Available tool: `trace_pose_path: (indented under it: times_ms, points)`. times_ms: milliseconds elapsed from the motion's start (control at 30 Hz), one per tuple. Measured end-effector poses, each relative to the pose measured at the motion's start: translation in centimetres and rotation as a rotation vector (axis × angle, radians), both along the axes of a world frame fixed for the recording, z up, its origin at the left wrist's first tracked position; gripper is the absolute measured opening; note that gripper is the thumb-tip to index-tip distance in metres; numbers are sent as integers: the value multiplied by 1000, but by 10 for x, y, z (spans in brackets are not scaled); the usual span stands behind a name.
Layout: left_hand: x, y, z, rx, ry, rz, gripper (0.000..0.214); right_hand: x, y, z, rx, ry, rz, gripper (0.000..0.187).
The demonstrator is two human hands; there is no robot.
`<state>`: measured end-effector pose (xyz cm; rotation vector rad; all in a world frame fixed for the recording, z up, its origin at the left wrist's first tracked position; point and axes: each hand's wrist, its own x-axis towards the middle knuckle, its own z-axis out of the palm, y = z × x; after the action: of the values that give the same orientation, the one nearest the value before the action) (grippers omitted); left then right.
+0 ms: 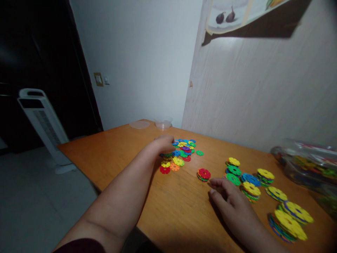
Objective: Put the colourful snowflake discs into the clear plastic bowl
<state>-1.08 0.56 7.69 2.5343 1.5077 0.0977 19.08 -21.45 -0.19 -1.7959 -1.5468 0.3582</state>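
A loose pile of notched plastic discs (185,149) in several colours lies on the wooden table. Over the pile's left side reaches my left hand (165,143), back of the hand towards me. Its fingertips are hidden, so I cannot make out whether it holds a disc. My right hand (230,198) rests by the table surface with thumb and fingers apart and nothing between them. Just beyond its fingertips is a small stack of discs with a red disc (204,174) on top. A red disc (165,169) and an orange disc (174,167) lie at the pile's near edge.
Several disc stacks stand on the right, including a yellow-topped stack (289,225) and a green-topped stack (233,170). Clear plastic containers (310,161) are at the right by the wall. A clear bowl (163,123) and a round lid (139,124) sit at the far edge.
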Motion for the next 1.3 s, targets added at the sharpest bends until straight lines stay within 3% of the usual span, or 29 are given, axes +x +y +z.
trace_pose_path:
  times_ms: [200, 367, 567, 733, 867, 1000, 1133, 1300]
  points:
    - [4, 4, -12, -19, 30, -49, 67, 0, 0, 0, 3, 5, 8, 29]
    - [12, 4, -21, -4, 95, -92, 49, -3, -1, 3, 21, -9, 15, 28]
    - [14, 9, -30, -15, 35, -67, 46, -4, -1, 6, 18, -35, 9, 28]
    - [21, -2, -22, -14, -34, -90, 41, -5, -3, 6, 15, -20, 11, 29]
    - [31, -24, -9, -57, -182, -304, 49, -5, -2, 6, 24, -28, 9, 28]
    - [46, -50, -5, -87, -176, -481, 47, -5, -2, 6, 25, -44, -5, 28]
    - [53, -65, -6, -115, -136, -519, 51, -5, -2, 5, 16, -43, -1, 28]
    - [40, -54, -2, -165, -119, -464, 55, -2, 0, 4, 8, -30, 13, 27]
